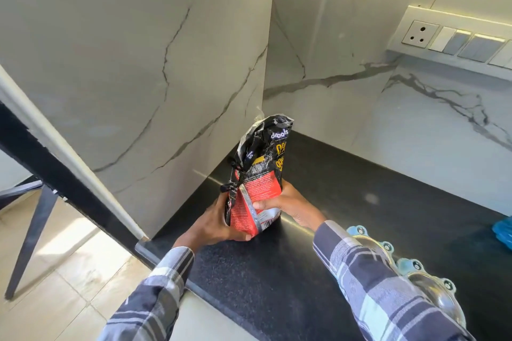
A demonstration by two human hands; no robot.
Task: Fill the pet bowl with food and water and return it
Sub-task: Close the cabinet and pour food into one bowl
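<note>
A black and red pet food bag (pixel 259 174) stands upright in the left corner of the black countertop (pixel 360 188), its crumpled top folded over. My left hand (pixel 219 223) grips the bag's lower left side. My right hand (pixel 291 206) holds its lower right side, thumb across the front. The pet bowl (pixel 432 289), with shiny metal dishes in a light blue bolted frame, sits on the counter at the lower right, mostly hidden under my right sleeve.
Marble walls close in the corner on the left and behind. A socket and switch panel (pixel 454 36) is mounted on the back wall. Something blue (pixel 502 231) lies at the right edge. Left of the counter, tiled floor and a black chair leg (pixel 30 235).
</note>
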